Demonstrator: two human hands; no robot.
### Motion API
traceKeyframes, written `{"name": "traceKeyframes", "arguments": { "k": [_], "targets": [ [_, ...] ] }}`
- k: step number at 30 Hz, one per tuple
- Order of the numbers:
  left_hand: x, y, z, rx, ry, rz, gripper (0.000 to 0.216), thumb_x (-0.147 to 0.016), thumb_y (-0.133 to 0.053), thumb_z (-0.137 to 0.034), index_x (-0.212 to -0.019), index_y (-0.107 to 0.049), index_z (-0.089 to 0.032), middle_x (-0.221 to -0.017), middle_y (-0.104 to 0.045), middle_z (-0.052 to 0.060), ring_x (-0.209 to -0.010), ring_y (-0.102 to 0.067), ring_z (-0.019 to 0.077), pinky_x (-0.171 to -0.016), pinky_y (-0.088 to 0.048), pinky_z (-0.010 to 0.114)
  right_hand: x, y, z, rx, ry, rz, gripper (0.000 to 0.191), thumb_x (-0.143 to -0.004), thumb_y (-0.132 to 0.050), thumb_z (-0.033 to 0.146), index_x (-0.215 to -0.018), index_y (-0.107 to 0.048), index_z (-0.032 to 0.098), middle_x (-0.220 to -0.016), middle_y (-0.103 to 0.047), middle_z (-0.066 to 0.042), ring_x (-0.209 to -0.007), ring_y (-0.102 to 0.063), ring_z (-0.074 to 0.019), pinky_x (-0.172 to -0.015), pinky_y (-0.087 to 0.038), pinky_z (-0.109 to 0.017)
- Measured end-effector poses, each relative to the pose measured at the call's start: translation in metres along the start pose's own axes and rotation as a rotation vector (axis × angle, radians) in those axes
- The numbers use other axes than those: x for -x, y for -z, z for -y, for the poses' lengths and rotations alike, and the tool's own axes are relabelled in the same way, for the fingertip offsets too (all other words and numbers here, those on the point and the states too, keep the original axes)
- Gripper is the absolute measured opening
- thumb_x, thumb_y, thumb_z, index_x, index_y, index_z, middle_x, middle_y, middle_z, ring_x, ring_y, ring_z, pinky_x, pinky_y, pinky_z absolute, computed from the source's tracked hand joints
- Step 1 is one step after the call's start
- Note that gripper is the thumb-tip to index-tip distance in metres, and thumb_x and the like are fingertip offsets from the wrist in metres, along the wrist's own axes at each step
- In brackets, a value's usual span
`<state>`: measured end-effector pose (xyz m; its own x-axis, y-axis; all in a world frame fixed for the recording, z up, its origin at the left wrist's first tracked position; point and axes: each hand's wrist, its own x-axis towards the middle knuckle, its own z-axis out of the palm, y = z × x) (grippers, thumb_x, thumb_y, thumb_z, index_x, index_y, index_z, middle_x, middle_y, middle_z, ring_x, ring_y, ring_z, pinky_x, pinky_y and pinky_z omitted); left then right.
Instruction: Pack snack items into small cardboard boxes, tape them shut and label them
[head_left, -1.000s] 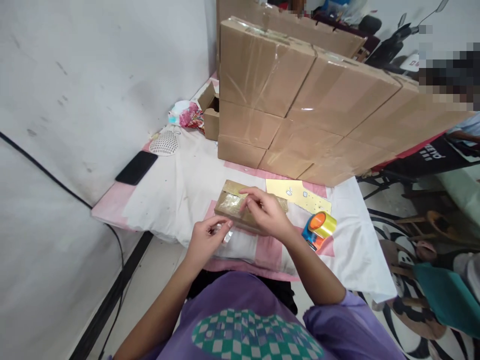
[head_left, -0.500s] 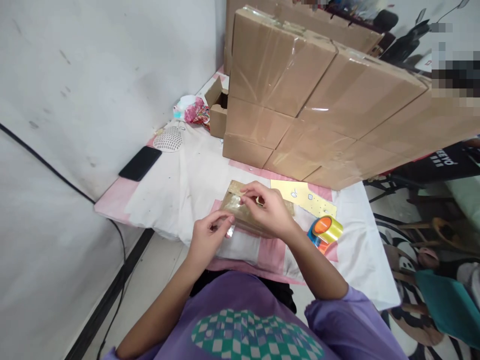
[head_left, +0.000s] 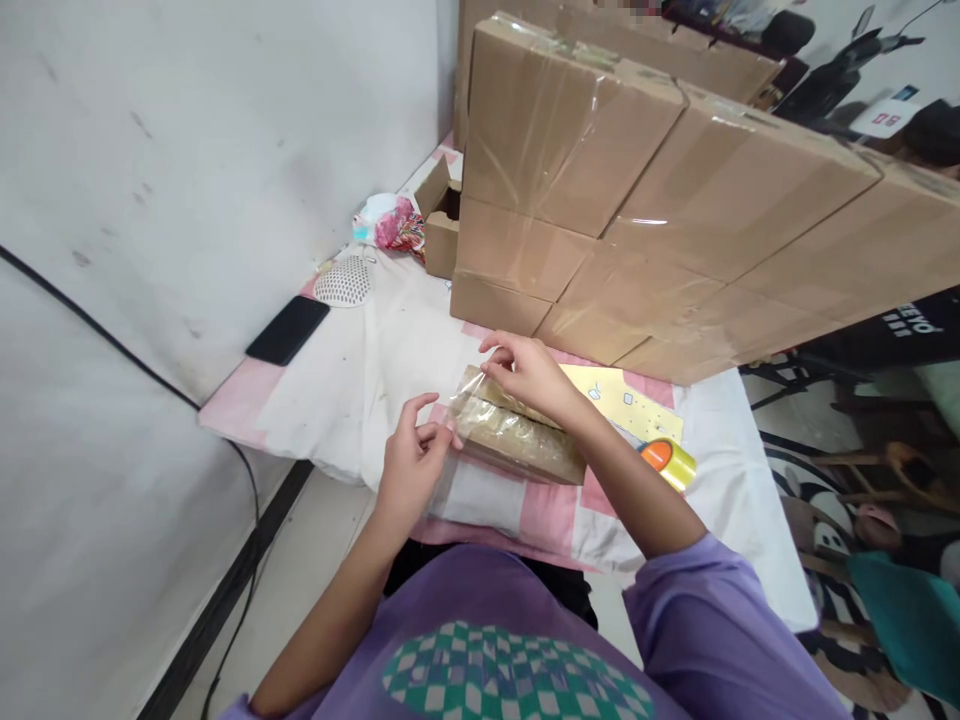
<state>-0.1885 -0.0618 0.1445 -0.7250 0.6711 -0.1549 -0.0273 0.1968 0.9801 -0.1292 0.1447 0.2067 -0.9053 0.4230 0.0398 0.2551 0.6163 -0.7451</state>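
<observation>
A small brown cardboard box [head_left: 517, 440] lies on the cloth in front of me, with shiny clear tape over its top. A clear strip of packing tape [head_left: 466, 392] stretches between my two hands at the box's left end. My left hand [head_left: 416, 455] pinches the lower end of the strip beside the near left corner. Above the far left part of the box, my right hand [head_left: 529, 378] is closed on the other end. To the right, partly behind my right forearm, sits a yellow tape roll [head_left: 673, 463] with an orange core.
Large taped cardboard boxes [head_left: 645, 210] stand along the table's far side. A black phone [head_left: 288, 330] and a white perforated piece [head_left: 343, 281] lie at the left by the wall. A yellow printed sheet [head_left: 630, 402] lies behind the box; an open carton [head_left: 441, 235] stands farther back.
My hands have drawn the clear tape out between them over the box's left end. The left hand has risen slightly, and the right has shifted a little away from me.
</observation>
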Motion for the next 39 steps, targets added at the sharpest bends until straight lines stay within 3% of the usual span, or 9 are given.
{"name": "traceKeyframes", "arguments": {
  "k": [6,13,19,23,29,33,39],
  "targets": [
    [-0.002,-0.004,0.004,-0.139,0.005,0.005,0.047,-0.094,-0.058,-0.041,-0.135,-0.049,-0.022,-0.072,-0.074,-0.002,-0.062,-0.064,0.0161,-0.066,-0.043,0.026,-0.006,-0.010,-0.021,-0.085,-0.044,0.064,0.007,-0.083,-0.064,0.020,-0.089,-0.062,0.018,-0.071,-0.073,0.000,-0.067,-0.063,-0.0161,-0.068,-0.044,-0.028],
    [-0.014,-0.005,0.008,0.017,0.098,0.023,0.053,-0.090,-0.064,-0.042,-0.135,-0.049,-0.020,-0.069,-0.074,0.000,-0.073,-0.070,0.0191,-0.072,-0.046,0.028,-0.006,-0.021,-0.028,-0.235,-0.105,-0.020,0.008,-0.082,-0.062,0.019,-0.090,-0.059,0.020,-0.071,-0.071,0.001,-0.069,-0.066,-0.0170,-0.071,-0.047,-0.029],
    [-0.015,-0.005,0.011,0.118,0.150,0.041,0.057,-0.084,-0.068,-0.043,-0.131,-0.049,-0.018,-0.065,-0.072,-0.001,-0.059,-0.064,0.0158,-0.069,-0.046,0.027,-0.013,-0.024,-0.048,-0.054,-0.098,-0.124,0.011,-0.076,-0.058,0.013,-0.085,-0.059,0.019,-0.070,-0.059,0.003,-0.063,-0.052,-0.0137,-0.064,-0.040,-0.027],
    [-0.015,-0.004,0.012,0.131,0.169,0.042,0.060,-0.081,-0.069,-0.046,-0.130,-0.050,-0.016,-0.065,-0.072,0.000,-0.052,-0.058,0.0135,-0.061,-0.042,0.025,-0.016,-0.025,-0.057,-0.056,-0.118,-0.121,0.003,-0.080,-0.059,0.019,-0.079,-0.061,0.018,-0.071,-0.060,0.001,-0.068,-0.054,-0.0145,-0.066,-0.039,-0.027],
    [-0.019,-0.001,0.025,0.218,0.190,0.070,0.069,-0.078,-0.072,-0.050,-0.132,-0.050,-0.014,-0.061,-0.069,0.000,-0.042,-0.039,0.0073,-0.047,-0.028,0.019,-0.014,-0.028,-0.051,0.047,-0.130,-0.018,0.037,-0.075,-0.080,0.051,-0.086,-0.066,0.018,-0.074,-0.062,0.003,-0.067,-0.053,-0.0138,-0.062,-0.033,-0.026],
    [-0.017,0.002,0.037,0.207,0.206,0.099,0.075,-0.078,-0.073,-0.058,-0.135,-0.050,-0.015,-0.058,-0.067,-0.001,-0.040,-0.028,0.0049,-0.044,-0.021,0.018,-0.014,-0.029,-0.052,0.077,-0.074,0.011,0.025,-0.087,-0.074,0.039,-0.079,-0.068,0.016,-0.075,-0.065,0.000,-0.071,-0.054,-0.0128,-0.067,-0.034,-0.025],
    [-0.024,0.001,0.065,0.117,0.172,0.016,0.072,-0.075,-0.074,-0.067,-0.124,-0.059,-0.016,-0.053,-0.060,-0.004,-0.041,-0.037,0.0064,-0.044,-0.026,0.017,-0.018,-0.026,-0.057,0.049,-0.065,0.088,0.016,-0.096,-0.061,0.021,-0.086,-0.072,0.015,-0.086,-0.071,-0.003,-0.081,-0.059,-0.0134,-0.075,-0.037,-0.024]
  ]
}}
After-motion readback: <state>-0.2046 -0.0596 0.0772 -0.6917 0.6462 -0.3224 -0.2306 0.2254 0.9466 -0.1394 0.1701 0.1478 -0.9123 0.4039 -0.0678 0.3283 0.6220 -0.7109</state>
